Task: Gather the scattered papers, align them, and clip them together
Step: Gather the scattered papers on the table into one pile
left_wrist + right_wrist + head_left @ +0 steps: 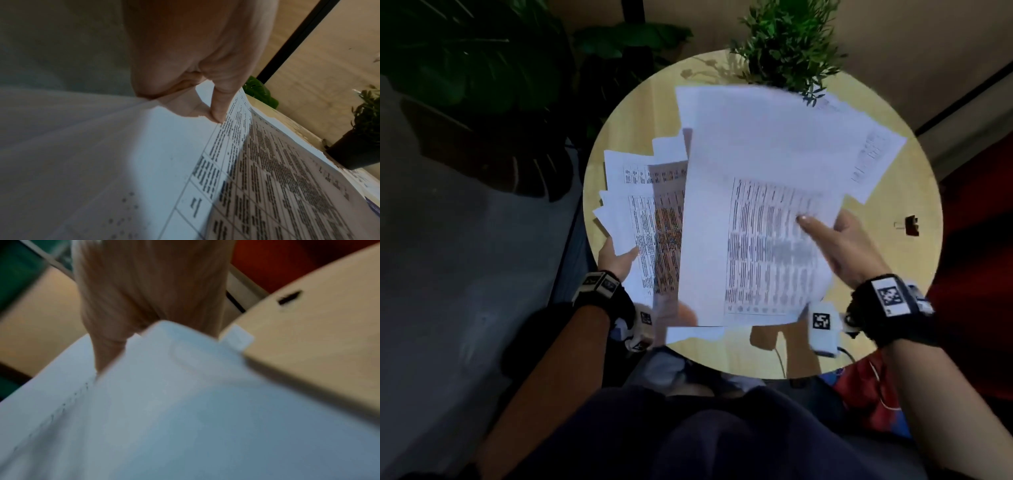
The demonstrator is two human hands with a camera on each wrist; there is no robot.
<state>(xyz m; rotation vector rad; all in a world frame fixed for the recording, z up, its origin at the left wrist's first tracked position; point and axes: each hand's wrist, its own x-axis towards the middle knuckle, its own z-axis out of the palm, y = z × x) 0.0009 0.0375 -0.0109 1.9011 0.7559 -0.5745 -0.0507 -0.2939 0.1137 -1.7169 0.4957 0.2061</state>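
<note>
Several white printed papers (763, 192) are fanned loosely above the round wooden table (887, 274). My right hand (835, 240) pinches the top sheets at their right edge, thumb on the printed table; the right wrist view shows the thumb (107, 350) over the pale sheets (185, 402). My left hand (618, 257) grips the lower left sheets (640, 205), its thumb (220, 104) pressed on the printed page (257, 178). A black binder clip (911, 225) lies on the table at the right, apart from both hands; in the right wrist view the clip (290, 297) is a dark blur.
A potted green plant (787, 44) stands at the table's far edge, just behind the papers; the pot (353, 151) also shows in the left wrist view. Dark large-leaved plants (482, 85) fill the far left. A red bag (866, 394) sits below the table's right rim.
</note>
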